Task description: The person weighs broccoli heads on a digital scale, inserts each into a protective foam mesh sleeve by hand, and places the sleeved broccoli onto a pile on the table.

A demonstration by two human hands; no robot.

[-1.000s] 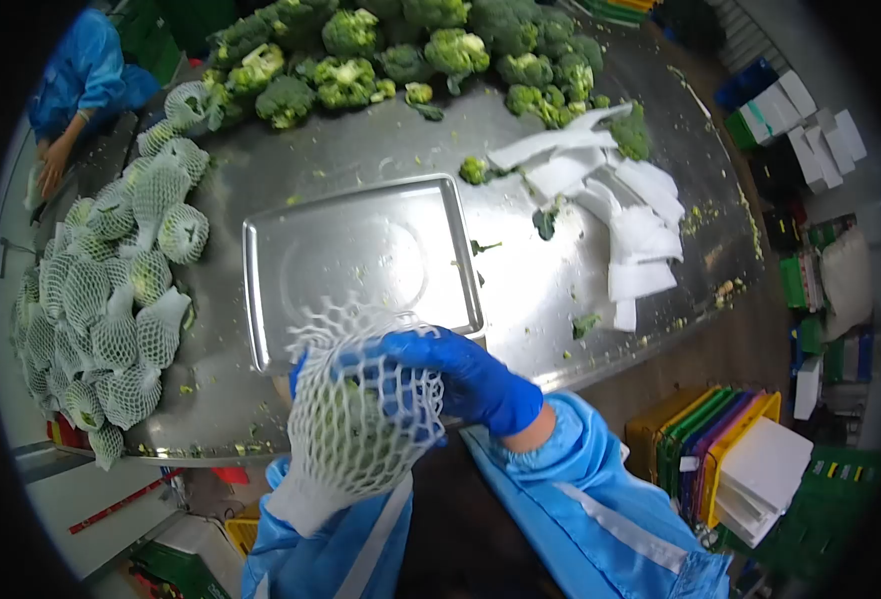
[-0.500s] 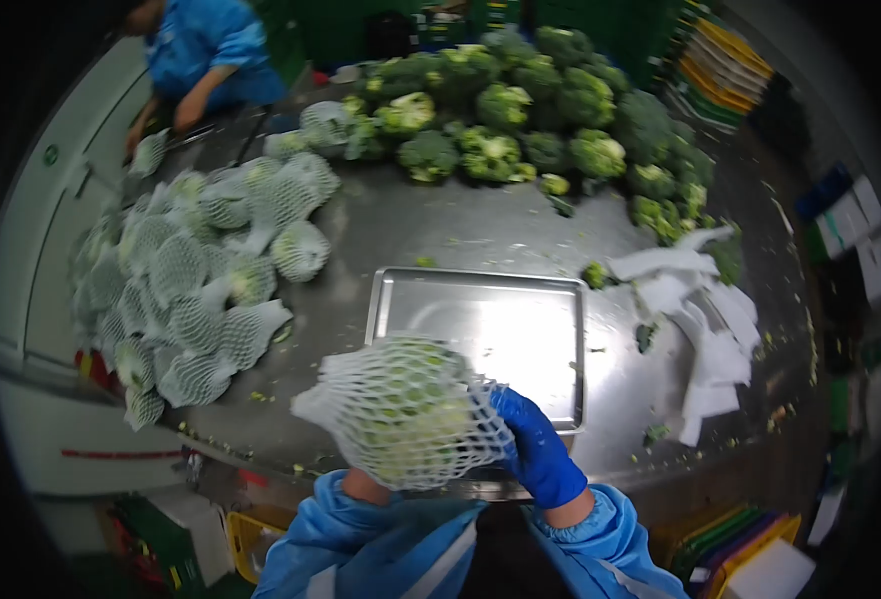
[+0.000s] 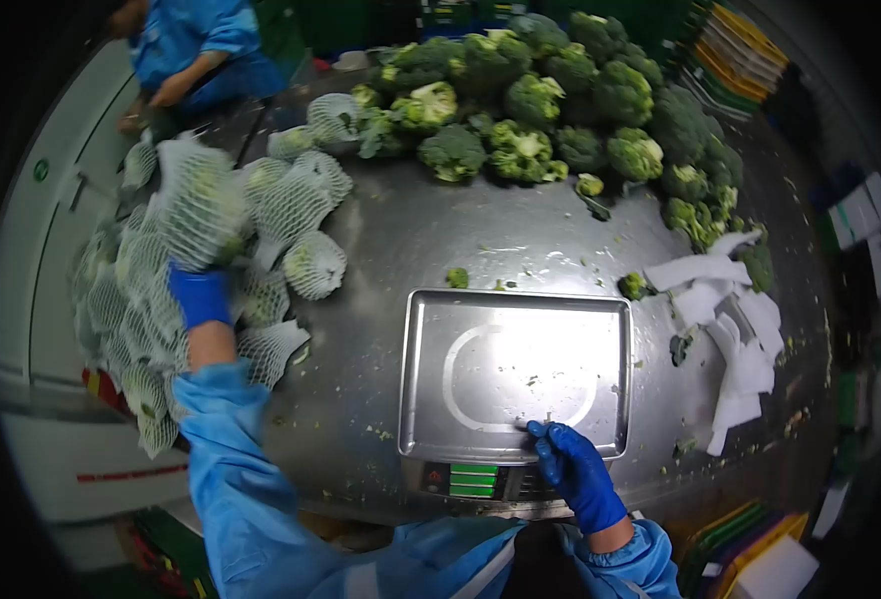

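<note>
My left hand [image 3: 201, 295], in a blue glove, reaches out over the pile of net-wrapped broccoli [image 3: 131, 309] at the left. Its fingers are wrapped round the base of a netted broccoli [image 3: 199, 205], which is blurred and stands upright above the pile. My right hand [image 3: 578, 477], gloved in blue, is over the near right edge of an empty metal tray [image 3: 460, 374]. Its fingers are drawn together near the rim, and whatever they may hold is too small to make out. Under the tray's front edge shows a scale panel with green displays [image 3: 473, 479].
Bare broccoli heads [image 3: 520, 150] are heaped at the back. White foam nets [image 3: 745, 349] lie on the right. A co-worker in blue [image 3: 196, 50] stands at the back left. Crates [image 3: 735, 549] are at the lower right, and more crates [image 3: 735, 60] are stacked at the back right.
The netted broccoli has gone from in front of me to the left pile in my left hand. My right hand has let go of it and is now by the tray's near edge.
</note>
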